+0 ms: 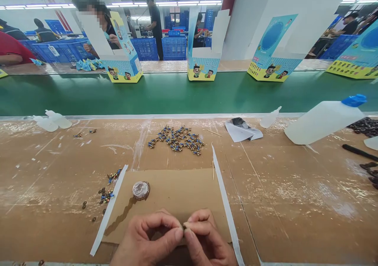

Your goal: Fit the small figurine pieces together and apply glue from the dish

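Two hands meet at the bottom edge of the view, pinching one tiny dark part (183, 227) between them — too small to tell what it is. The left hand (147, 240) has thumb and forefinger curled closed on it from the left; the right hand (206, 240) closes its fingertips on it from the right, the two sets of fingertips touching. Both hover over a loose cardboard sheet (177, 189) on the worktop (295, 203).

Just above the hands on that sheet stands a small round clear cap (141, 190), a dark wet streak running from it toward the lower left. A toothpick (213, 170) lies at the sheet's upper right edge. To the left of the sheet, a few small blue-and-gold parts (108, 195) and dark beads are scattered; a bigger heap of the same blue-and-gold pieces (177, 139) lies farther back, mid-worktop.

At the right, a large translucent bottle (321, 121) with a blue cap lies tilted, a small dropper bottle (269, 119) near it beside crumpled paper (243, 131). Two more dropper bottles (52, 121) lie at far left.

Beyond runs a green conveyor belt (177, 94) carrying open printed cartons (203, 57) — contents not visible — with other people at work behind it.
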Tool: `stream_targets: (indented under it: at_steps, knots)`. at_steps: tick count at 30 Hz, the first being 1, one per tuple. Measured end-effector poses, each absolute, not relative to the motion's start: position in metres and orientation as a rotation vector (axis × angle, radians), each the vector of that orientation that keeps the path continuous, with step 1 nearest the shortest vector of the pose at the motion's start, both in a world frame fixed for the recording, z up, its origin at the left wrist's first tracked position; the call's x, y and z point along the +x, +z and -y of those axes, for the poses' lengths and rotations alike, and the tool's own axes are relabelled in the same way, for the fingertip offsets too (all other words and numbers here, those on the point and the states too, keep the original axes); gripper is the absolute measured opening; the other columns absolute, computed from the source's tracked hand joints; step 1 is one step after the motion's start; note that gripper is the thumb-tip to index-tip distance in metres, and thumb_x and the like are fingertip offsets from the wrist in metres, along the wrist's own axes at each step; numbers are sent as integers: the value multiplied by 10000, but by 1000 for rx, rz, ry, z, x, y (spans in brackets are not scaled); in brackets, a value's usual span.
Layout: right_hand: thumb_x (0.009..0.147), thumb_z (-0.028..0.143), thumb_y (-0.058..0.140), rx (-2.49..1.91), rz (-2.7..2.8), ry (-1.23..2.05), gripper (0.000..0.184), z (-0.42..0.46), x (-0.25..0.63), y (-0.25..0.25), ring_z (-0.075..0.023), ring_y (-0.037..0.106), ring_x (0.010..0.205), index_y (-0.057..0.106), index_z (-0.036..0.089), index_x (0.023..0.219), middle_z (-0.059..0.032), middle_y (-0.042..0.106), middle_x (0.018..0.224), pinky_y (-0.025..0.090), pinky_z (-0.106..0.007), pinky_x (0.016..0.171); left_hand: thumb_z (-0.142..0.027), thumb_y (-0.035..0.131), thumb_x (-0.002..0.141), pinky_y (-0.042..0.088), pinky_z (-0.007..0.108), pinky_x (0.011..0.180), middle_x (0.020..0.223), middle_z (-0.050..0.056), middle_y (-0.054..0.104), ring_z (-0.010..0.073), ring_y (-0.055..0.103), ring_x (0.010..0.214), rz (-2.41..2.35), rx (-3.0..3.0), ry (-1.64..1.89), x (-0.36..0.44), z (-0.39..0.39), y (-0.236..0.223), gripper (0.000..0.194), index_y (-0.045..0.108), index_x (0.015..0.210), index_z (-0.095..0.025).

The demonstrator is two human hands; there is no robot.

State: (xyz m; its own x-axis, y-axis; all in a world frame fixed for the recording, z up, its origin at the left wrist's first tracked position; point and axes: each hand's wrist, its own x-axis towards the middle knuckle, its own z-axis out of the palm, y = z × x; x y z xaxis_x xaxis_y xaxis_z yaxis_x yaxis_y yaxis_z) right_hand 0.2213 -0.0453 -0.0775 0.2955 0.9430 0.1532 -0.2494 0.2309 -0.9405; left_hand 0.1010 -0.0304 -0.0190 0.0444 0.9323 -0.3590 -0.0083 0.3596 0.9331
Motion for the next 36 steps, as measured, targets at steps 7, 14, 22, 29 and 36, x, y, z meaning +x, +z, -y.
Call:
stream_targets:
  at_steps: [7, 14, 22, 29, 36]
  knots:
    - [672, 520, 844, -825, 664, 1474, 231, 40, 230, -80, -147, 535, 710, 799, 295, 699, -6, 593, 734, 437, -269, 688, -441, 899, 542, 378, 214, 576, 569, -8, 606, 102, 497, 583, -1176, 638, 861, 102, 29, -9, 310, 749, 563, -171]
    - [598, 504, 893, -721, 645, 1671, 217, 36, 237, -78, -128, 465, 665, 819, 332, 706, 10, 507, 692, 377, -253, 614, -400, 925, 523, 396, 177, 570, 526, -14, 642, 70, 538, 537, -1108, 547, 803, 101, 29, -6, 308, 747, 565, -152]
    - [623, 433, 897, -589, 640, 1684, 151, 36, 233, -84, -119, 488, 648, 813, 331, 696, 25, 473, 687, 382, -262, 616, -381, 914, 563, 403, 163, 570, 553, -4, 667, 63, 563, 548, -1061, 599, 794, 100, 30, -10, 270, 758, 572, -161]
    - [637, 476, 881, -562, 653, 1697, 174, 36, 232, -85, -123, 469, 654, 820, 340, 726, 26, 451, 667, 370, -277, 620, -379, 904, 578, 399, 185, 609, 605, -4, 661, 80, 555, 604, -1034, 624, 796, 98, 30, -11, 249, 765, 590, -173]
    - [647, 469, 877, -555, 662, 1674, 171, 35, 233, -84, -126, 448, 644, 817, 328, 723, 20, 466, 672, 364, -287, 612, -472, 873, 595, 375, 245, 650, 646, 5, 658, 119, 538, 646, -1118, 783, 767, 97, 30, -10, 302, 780, 619, -185]
